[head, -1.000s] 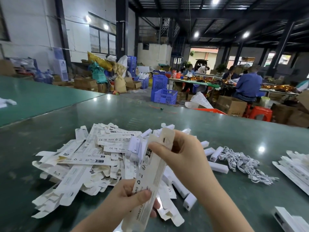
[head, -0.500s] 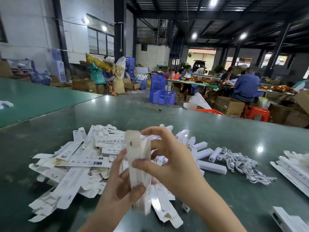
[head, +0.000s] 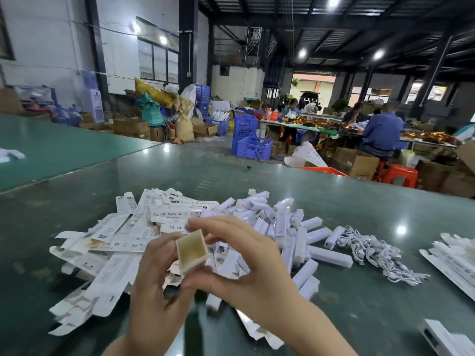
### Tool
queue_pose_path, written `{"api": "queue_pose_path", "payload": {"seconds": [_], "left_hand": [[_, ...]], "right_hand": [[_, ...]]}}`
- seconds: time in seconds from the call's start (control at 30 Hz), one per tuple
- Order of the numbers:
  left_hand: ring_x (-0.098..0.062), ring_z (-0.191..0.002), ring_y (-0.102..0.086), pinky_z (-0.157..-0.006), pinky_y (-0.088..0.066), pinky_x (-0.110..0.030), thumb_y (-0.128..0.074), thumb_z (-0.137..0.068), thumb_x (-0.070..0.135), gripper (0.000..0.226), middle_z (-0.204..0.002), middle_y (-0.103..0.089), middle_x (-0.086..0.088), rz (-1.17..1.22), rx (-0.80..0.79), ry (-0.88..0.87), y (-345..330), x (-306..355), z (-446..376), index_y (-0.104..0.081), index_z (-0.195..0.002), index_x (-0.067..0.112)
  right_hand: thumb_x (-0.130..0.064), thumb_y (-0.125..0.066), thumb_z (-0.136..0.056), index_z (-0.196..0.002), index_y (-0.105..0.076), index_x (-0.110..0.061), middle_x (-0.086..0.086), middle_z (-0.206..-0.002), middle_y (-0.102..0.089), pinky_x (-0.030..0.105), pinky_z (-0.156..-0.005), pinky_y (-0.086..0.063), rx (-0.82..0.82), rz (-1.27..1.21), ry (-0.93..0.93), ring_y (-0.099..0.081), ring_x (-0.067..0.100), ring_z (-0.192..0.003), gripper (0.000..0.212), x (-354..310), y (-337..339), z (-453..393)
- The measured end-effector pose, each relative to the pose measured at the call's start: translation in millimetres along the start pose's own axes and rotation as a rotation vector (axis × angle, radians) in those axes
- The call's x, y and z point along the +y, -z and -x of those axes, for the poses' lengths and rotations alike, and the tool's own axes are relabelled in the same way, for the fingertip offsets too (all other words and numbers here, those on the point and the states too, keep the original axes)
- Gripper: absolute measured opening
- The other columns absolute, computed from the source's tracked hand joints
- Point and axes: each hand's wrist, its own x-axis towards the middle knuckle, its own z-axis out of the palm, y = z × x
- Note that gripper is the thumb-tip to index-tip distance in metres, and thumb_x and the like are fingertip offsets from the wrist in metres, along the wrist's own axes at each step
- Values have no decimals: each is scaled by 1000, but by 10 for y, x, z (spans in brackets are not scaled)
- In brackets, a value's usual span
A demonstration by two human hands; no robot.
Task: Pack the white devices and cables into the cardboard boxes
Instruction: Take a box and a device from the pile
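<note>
Both my hands hold one small cardboard box (head: 191, 250) in front of me, its open square end turned toward the camera and showing a brown inside. My left hand (head: 154, 289) grips it from the left and below. My right hand (head: 246, 268) pinches it from the right, with fingers over its top. Behind the box lies a heap of flat unfolded white boxes (head: 113, 242) on the green table (head: 359, 201). To their right is a pile of white devices (head: 285, 227), then a tangle of white cables (head: 372, 253).
More flat boxes (head: 455, 263) lie at the table's right edge, and a white device (head: 442, 337) sits at the bottom right corner. Beyond the table are blue crates (head: 253, 147), cardboard cartons (head: 354, 161) and seated people at a far table (head: 383, 132).
The flat box that my hands held upright has been opened into a square tube and tipped so its open end faces the camera. The camera view has shifted slightly left.
</note>
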Motion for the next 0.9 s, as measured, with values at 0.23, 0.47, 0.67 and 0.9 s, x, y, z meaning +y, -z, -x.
{"api": "queue_pose_path", "payload": {"seconds": [0.23, 0.47, 0.67, 0.9], "left_hand": [[9, -93, -61, -72, -48, -5, -65, -88, 41, 38, -111, -60, 30, -86, -43, 8, -7, 6, 0, -52, -121, 27], [-1, -91, -65, -63, -55, -17, -68, -87, 23, 56, -118, -61, 17, 65, -53, -131, -39, -30, -13, -42, -134, 37], [-17, -103, -61, -79, -55, -26, -62, -86, 4, 70, -135, -49, 0, 144, -89, -252, -14, -145, 8, -29, -143, 29], [1, -106, -56, -84, -45, -9, -55, -92, 9, 38, -130, -49, 12, 10, -93, -299, -80, -33, -38, -40, -126, 19]], "right_hand": [[-16, -66, -83, -102, -66, -30, -21, -90, -68, 7, -74, -45, 8, -14, -84, -63, -7, -82, 23, -23, 9, 14], [-29, -69, -83, -93, -40, -44, -29, -100, -67, 14, -78, -49, -49, -19, -98, -66, -4, -86, 34, -91, 7, 33], [-13, -74, -77, -99, -57, -19, 3, -107, -70, 37, -80, -55, 25, -106, 103, -68, 18, -93, 28, -59, -8, 23], [-15, -70, -82, -92, -69, -4, 10, -101, -69, 35, -79, -54, -20, -18, 209, -66, 19, -94, 15, 6, 38, -2]]}}
